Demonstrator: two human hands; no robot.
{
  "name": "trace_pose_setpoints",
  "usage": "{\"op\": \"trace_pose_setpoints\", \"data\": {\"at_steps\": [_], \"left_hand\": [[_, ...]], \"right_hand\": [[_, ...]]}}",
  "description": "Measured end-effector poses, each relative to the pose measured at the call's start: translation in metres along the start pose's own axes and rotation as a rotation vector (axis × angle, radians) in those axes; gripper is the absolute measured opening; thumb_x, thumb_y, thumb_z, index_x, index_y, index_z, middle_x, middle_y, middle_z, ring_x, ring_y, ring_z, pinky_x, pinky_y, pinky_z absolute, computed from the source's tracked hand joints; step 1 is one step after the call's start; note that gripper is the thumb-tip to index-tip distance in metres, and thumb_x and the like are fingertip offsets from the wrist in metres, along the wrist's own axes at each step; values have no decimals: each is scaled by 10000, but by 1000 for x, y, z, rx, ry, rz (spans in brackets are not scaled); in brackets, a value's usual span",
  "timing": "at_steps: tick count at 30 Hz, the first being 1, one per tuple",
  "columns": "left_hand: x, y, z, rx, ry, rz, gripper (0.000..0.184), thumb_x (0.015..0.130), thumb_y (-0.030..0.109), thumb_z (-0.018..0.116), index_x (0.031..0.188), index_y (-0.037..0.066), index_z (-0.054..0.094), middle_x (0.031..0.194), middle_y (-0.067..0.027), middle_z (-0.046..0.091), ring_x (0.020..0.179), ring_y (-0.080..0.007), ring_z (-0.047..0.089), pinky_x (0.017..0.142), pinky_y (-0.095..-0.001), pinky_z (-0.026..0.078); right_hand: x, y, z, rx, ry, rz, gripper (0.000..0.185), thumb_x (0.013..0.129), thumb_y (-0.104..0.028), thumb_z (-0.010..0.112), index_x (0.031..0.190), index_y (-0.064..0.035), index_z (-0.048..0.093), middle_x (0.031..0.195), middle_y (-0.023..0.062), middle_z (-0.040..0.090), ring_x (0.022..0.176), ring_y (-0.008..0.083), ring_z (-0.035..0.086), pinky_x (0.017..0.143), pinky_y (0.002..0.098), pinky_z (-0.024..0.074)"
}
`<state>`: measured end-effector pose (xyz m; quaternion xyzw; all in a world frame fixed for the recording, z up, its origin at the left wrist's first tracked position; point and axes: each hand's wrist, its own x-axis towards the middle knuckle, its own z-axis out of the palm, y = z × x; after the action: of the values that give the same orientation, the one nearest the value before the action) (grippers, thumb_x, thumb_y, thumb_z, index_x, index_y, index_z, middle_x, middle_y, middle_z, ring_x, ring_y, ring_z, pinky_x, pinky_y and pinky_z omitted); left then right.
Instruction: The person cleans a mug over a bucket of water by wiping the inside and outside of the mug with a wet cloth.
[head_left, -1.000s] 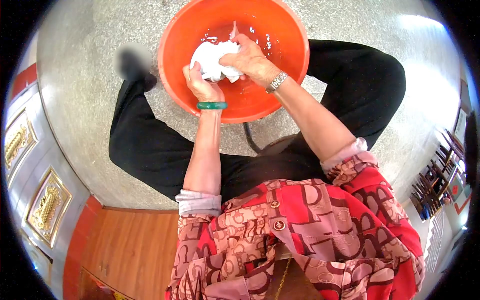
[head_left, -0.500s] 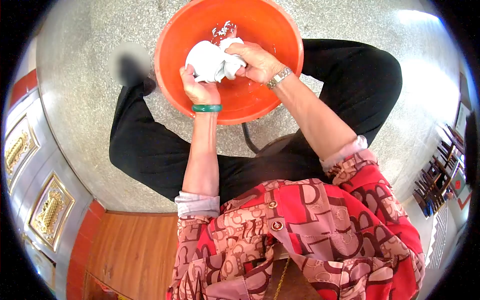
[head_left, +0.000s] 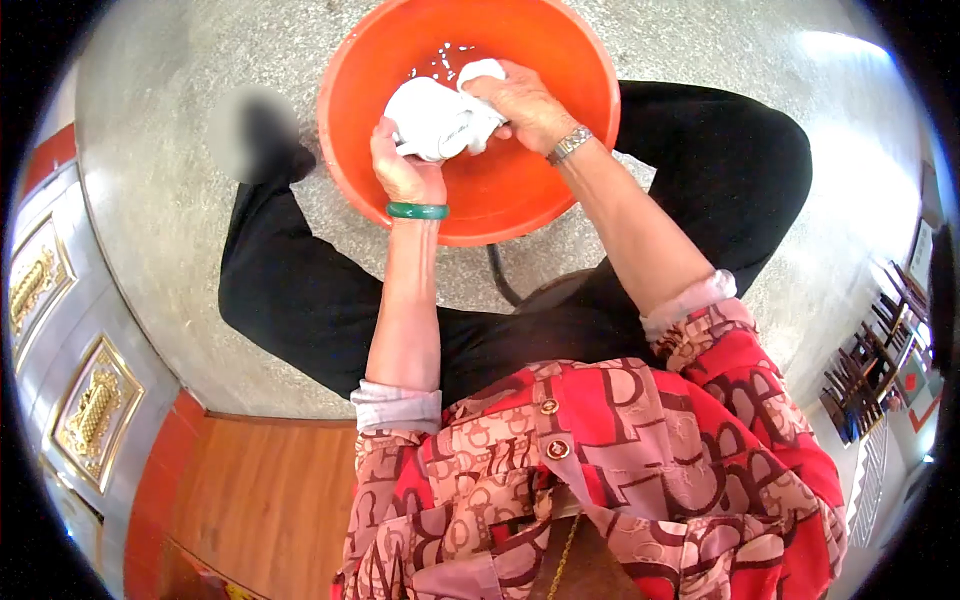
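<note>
A white mug (head_left: 425,112) with grey markings on its side is tilted over the orange basin (head_left: 505,215). My left hand (head_left: 405,172) grips it from the lower left, the thumb along its side and the other fingers mostly hidden beneath it. On the mug's right side, my right hand (head_left: 525,105) is closed around a bunched white cloth (head_left: 484,122) that touches the mug. One end of the cloth sticks out above the fingers. Water with bright glints lies in the basin behind the mug.
My black-trousered legs (head_left: 725,170) are spread around the basin on a speckled floor (head_left: 180,260). A dark hose-like piece (head_left: 500,275) runs below the rim. Ornate silver panels (head_left: 95,415) stand left; stacked dark furniture (head_left: 865,375) stands right.
My right hand has shifted up and right with the cloth, uncovering more of the mug and its markings. My left hand and the mug have moved slightly right.
</note>
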<state>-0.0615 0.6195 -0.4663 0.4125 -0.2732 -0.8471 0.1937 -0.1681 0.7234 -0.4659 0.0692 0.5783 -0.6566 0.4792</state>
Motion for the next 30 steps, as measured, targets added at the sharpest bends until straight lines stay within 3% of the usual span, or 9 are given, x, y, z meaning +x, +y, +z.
{"op": "trace_pose_setpoints", "data": {"at_steps": [6, 9, 13, 17, 20, 22, 23, 24, 30], "left_hand": [[-5, 6, 5, -32, -65, -27, 624, 836, 529, 343, 1221, 42, 412, 1215, -140, 478, 1115, -327, 468, 882, -527, 395], [-2, 5, -1, -101, -43, -54, 623, 827, 535, 362, 1234, 66, 404, 1236, -136, 463, 1119, -335, 462, 876, -541, 396], [3, 3, -8, -71, -16, -72, 587, 785, 542, 455, 1179, 106, 447, 1165, -98, 510, 1074, -303, 494, 838, -503, 428], [5, 2, -11, -37, 16, -161, 537, 813, 451, 412, 1200, 79, 434, 1199, -112, 498, 1098, -336, 474, 861, -544, 402], [2, 3, -7, -58, 25, -228, 498, 812, 409, 422, 1181, 75, 448, 1168, -103, 519, 1070, -319, 494, 860, -524, 410], [2, 2, -4, -70, 36, -262, 477, 814, 384, 425, 1171, 69, 455, 1151, -100, 530, 1052, -301, 507, 866, -502, 415], [3, 1, -4, -92, 20, -236, 455, 817, 353, 425, 1166, 62, 457, 1134, -95, 538, 1034, -282, 517, 870, -471, 419], [4, 0, -4, -113, 6, -208, 434, 820, 322, 425, 1161, 55, 458, 1118, -90, 547, 1016, -262, 528, 874, -440, 423], [6, -6, -9, 12, 73, -72, 364, 803, 209, 443, 1119, 30, 472, 1108, -106, 537, 1001, -250, 533, 839, -427, 437]], "right_hand": [[15, 4, -19, -214, 347, -128, 344, 763, -194, 621, 1065, -58, 532, 893, 107, 618, 748, 177, 608, 512, 292, 473], [35, 49, -33, -1145, 524, -470, 394, 770, -252, 533, 1112, -56, 541, 1003, 243, 571, 932, 402, 552, 865, 434, 418], [38, 55, -34, -1297, 22, 86, 346, 754, -154, 563, 1084, -48, 561, 914, 225, 598, 820, 307, 603, 707, 365, 498], [31, 38, -23, -513, 322, -306, 201, 780, -142, 570, 932, -9, 576, 726, 57, 611, 512, 105, 541, 364, 235, 394], [9, 0, -3, -440, 285, -326, 286, 748, -250, 564, 944, -44, 589, 842, 192, 625, 801, 312, 615, 705, 354, 488], [-15, -8, 21, -487, 137, -455, 262, 748, -248, 554, 903, -39, 589, 813, 185, 621, 797, 325, 608, 713, 381, 480], [-15, -6, 30, -800, 81, -726, 253, 810, -165, 551, 1012, -13, 542, 878, 131, 600, 766, 205, 605, 601, 350, 502], [-22, 0, 38, -936, 81, -952, 273, 793, -189, 544, 1037, -67, 545, 964, 191, 562, 853, 310, 587, 707, 404, 486], [14, 27, 3, -834, 107, -593, 236, 793, -196, 506, 994, -96, 576, 948, 164, 579, 860, 329, 581, 728, 377, 484]]}}
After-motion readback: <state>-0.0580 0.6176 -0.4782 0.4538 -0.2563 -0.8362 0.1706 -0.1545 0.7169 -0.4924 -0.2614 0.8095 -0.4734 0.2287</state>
